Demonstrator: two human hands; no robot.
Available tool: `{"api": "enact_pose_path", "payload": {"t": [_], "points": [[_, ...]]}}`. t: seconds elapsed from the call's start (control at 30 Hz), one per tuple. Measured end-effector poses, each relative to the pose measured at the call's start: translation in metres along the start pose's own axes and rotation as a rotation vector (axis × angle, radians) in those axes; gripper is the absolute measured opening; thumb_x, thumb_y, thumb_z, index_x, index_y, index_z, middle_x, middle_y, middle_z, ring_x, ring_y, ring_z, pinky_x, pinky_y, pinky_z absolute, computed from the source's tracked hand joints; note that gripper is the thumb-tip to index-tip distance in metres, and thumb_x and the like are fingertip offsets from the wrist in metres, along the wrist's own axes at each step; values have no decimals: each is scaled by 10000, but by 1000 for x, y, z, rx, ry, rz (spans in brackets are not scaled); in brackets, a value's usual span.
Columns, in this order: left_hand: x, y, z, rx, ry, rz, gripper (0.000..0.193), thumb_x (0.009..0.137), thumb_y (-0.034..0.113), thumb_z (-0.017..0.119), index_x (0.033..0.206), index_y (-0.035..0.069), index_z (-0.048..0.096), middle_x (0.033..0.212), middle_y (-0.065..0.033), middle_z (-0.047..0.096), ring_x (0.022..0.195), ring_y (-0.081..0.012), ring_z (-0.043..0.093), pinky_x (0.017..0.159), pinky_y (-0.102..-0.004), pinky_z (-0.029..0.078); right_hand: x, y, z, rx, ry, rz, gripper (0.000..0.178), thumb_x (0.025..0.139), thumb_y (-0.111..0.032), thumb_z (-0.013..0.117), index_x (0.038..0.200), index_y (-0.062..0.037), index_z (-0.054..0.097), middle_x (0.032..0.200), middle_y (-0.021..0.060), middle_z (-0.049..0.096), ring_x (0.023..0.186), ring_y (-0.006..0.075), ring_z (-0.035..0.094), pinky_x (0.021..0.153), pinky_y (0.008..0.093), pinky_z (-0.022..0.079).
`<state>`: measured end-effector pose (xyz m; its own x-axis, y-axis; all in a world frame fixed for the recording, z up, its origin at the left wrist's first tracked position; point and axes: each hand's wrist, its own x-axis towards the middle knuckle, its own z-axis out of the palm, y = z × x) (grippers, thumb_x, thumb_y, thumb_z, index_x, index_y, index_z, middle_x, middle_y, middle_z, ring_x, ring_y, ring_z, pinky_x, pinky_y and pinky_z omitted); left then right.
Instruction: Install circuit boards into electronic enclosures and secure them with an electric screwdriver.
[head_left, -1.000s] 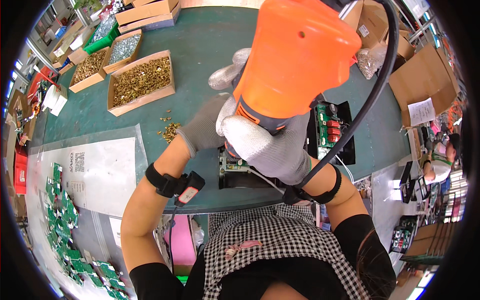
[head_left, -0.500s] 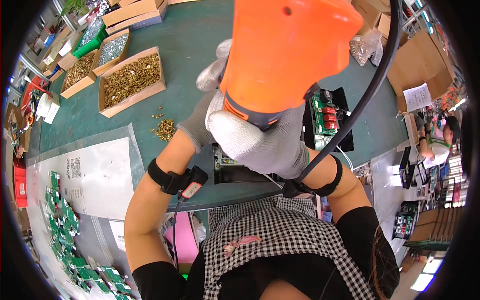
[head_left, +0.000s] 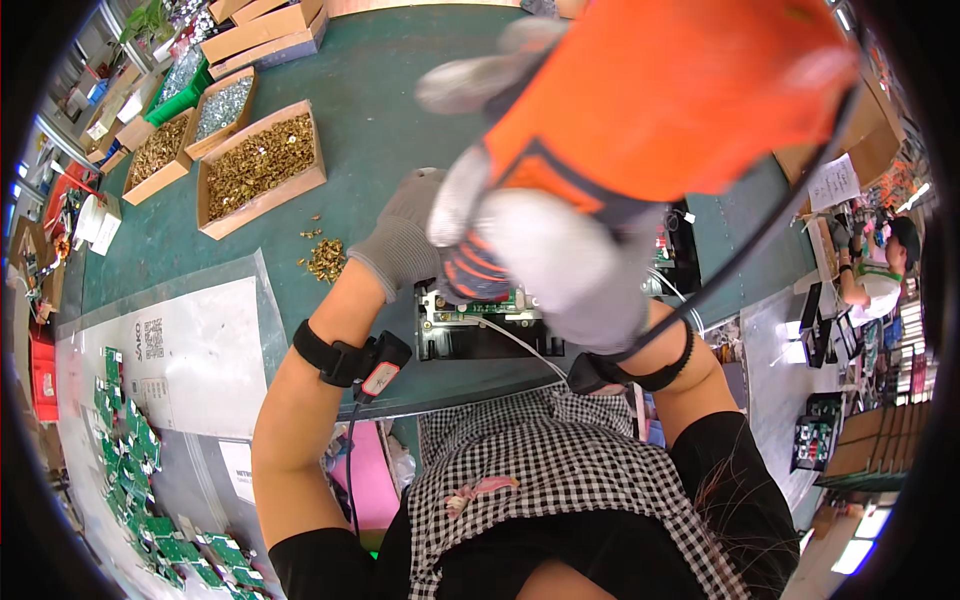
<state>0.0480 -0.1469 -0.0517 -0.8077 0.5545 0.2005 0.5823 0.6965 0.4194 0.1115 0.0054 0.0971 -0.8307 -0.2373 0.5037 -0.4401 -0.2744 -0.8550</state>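
My right hand [head_left: 580, 260], in a grey glove with pale fingertips, is wrapped around an orange power drill [head_left: 660, 110]. The drill is tilted, nose down and to the left, and blurred by motion. Beside the nose is my left hand [head_left: 400, 232], gloved too; its fingers are mostly hidden behind the drill, so their grip is unclear. Under both hands lies a black housing [head_left: 480, 345] with a green circuit board in it and a white wire [head_left: 520, 340] across it. The drill's tip is hidden.
A small pile of brass screws [head_left: 325, 260] lies left of my left hand. Cardboard boxes of brass fasteners [head_left: 260, 165] stand farther left. Another black housing [head_left: 685, 250] is at right. A black cable [head_left: 760, 250] hangs past my right arm. Green circuit boards [head_left: 125, 430] lie lower left.
The drill has tipped over, its upper body swinging right and its nose now pointing down-left. My right hand has turned with it. More of the left hand and the black housing shows.
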Motion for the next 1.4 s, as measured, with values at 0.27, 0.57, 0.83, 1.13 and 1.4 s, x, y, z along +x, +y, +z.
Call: {"api": "enact_pose_path", "payload": {"t": [0.27, 0.57, 0.83, 1.13, 1.4], "points": [[-23, 47, -52, -61, 100, 49, 738, 732, 532, 713, 1278, 63, 550, 1179, -160, 605, 1106, -346, 535, 1009, -454, 356, -27, -23, -80, 15, -67, -71, 667, 842, -200, 677, 1360, 24, 320, 1237, 246, 522, 772, 263, 656, 669, 396, 573], [-58, 89, -39, 277, -13, -162, 875, 678, 495, 745, 1375, 62, 443, 1315, -124, 527, 1294, -308, 430, 1160, -508, 205, -28, 6, -87, 34, -22, -29, 788, 807, -323, 767, 1392, -48, 317, 1237, 242, 543, 750, 254, 676, 651, 358, 597], [-56, 92, -35, 236, 48, -212, 819, 668, 448, 758, 1347, 87, 478, 1267, -104, 561, 1264, -283, 461, 1150, -496, 227, -28, 10, -92, -45, -95, -63, 780, 808, -271, 775, 1396, -48, 313, 1169, 207, 575, 755, 228, 680, 667, 344, 588], [-55, 95, -31, 273, 89, -240, 780, 669, 444, 756, 1327, 106, 507, 1248, -80, 592, 1251, -247, 489, 1140, -493, 239, -27, 10, -87, -201, -227, -97, 785, 816, -145, 770, 1413, -36, 273, 1154, 190, 577, 781, 190, 662, 683, 292, 561], [-59, 90, -47, 263, 37, -178, 681, 706, 460, 742, 1248, 86, 568, 1152, -108, 624, 1186, -285, 522, 1102, -467, 268, -8, -41, -127, 80, 18, -16, 620, 914, -360, 537, 1320, 79, 373, 893, 216, 626, 662, 218, 615, 606, 320, 547]]}}
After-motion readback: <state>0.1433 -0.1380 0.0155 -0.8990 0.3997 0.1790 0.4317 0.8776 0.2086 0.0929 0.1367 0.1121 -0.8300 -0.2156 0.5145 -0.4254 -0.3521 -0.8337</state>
